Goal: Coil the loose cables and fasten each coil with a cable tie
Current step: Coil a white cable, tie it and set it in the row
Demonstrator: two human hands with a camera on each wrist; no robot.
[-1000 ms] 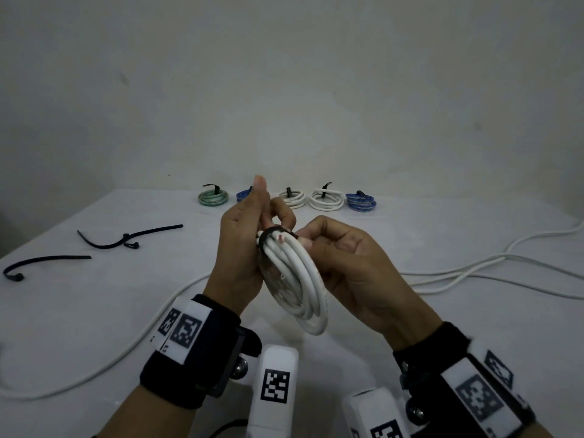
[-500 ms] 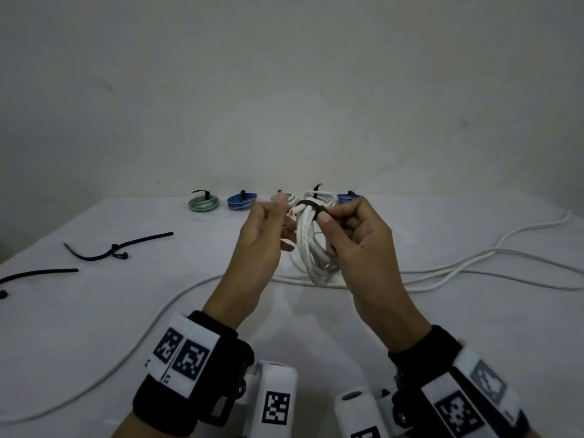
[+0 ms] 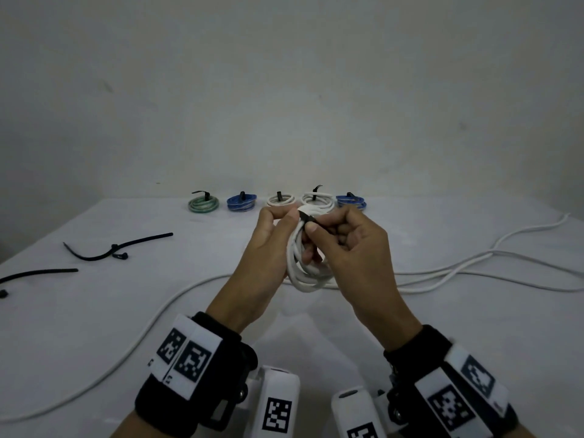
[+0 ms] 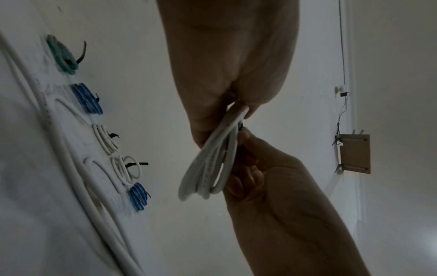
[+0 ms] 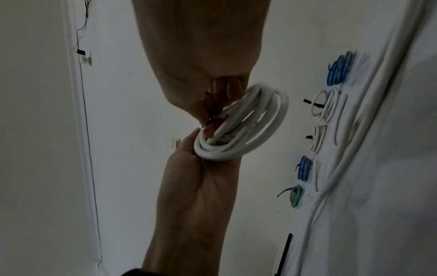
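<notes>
progress looks past halfway: 5 tied coils [image 3: 276,201] (1 green, 2 blue, 2 white) sit in a row at the back of the white tabletop [image 3: 94,311]. loose white cable [image 3: 474,270] and 2 black cable ties [image 3: 117,248] remain. a white cable coil [image 3: 305,273] is held above the tabletop, a black tie [image 3: 307,218] across its top. left hand [image 3: 268,248] grip pinches the coil top; right hand [image 3: 350,248] grip pinches the tie, fingers curled through the coil.
</notes>
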